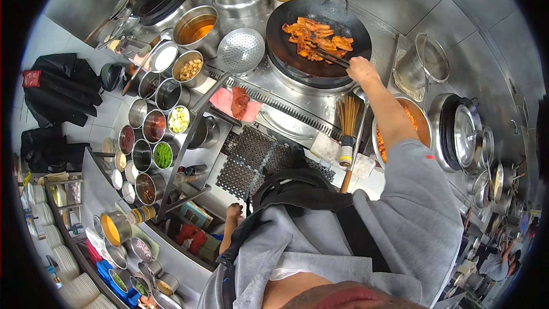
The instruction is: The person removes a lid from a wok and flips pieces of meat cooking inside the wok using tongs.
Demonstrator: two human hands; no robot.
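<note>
My right hand [363, 70] is closed around a pair of dark chopsticks [331, 57], whose tips reach in among the food. Reddish-brown strips of meat [309, 33] lie in a loose heap in the black wok [285, 46] on the stove. Down at my side, away from the stove, hangs my left hand [234, 212]. It is near the metal rack, and its fingers are too small and foreshortened to make out.
Left of the wok are a perforated ladle [241, 50] and a pot of amber liquid [196, 28]. A rack bears several ingredient tins, one with chopped greens [163, 155]. On the right are a bamboo brush [347, 115], a bowl of orange food [412, 120] and a strainer [432, 56].
</note>
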